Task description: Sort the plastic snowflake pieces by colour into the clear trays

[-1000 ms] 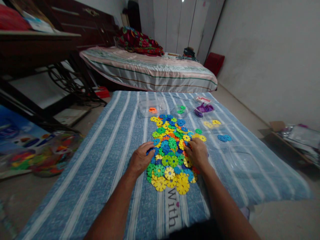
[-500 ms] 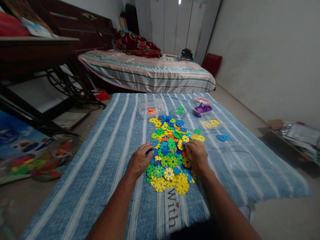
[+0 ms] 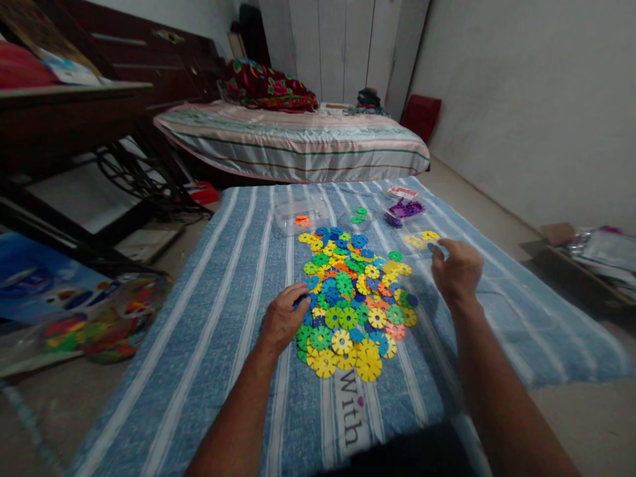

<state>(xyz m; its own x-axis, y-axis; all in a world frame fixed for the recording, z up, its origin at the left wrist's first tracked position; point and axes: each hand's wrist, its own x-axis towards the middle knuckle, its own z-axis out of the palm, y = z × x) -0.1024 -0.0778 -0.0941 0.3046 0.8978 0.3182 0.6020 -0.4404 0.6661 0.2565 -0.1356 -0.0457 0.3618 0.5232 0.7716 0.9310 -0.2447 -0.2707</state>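
A pile of slotted plastic discs (image 3: 348,318) in yellow, green, blue and orange lies in the middle of the cloth. At its left edge, my left hand (image 3: 284,317) is closed with a dark blue disc (image 3: 300,302) at its fingertips. My right hand (image 3: 458,270) is raised to the right of the pile, thumb and finger pinched on a small blue disc (image 3: 431,246). Just beyond its fingertips, yellow discs (image 3: 421,240) sit in a clear container. The spot where blue discs lay is hidden by my right hand.
Along the far side are a clear box with orange discs (image 3: 301,220), green discs (image 3: 358,215) in clear plastic and a heap of purple pieces (image 3: 405,209). A clear container (image 3: 497,308) lies at right on the striped cloth (image 3: 209,291). Beyond stands a bed (image 3: 298,146).
My right hand has moved from the pile's right edge out to the right and away from me, carrying a blue disc. My left hand has stayed at the pile's left edge.
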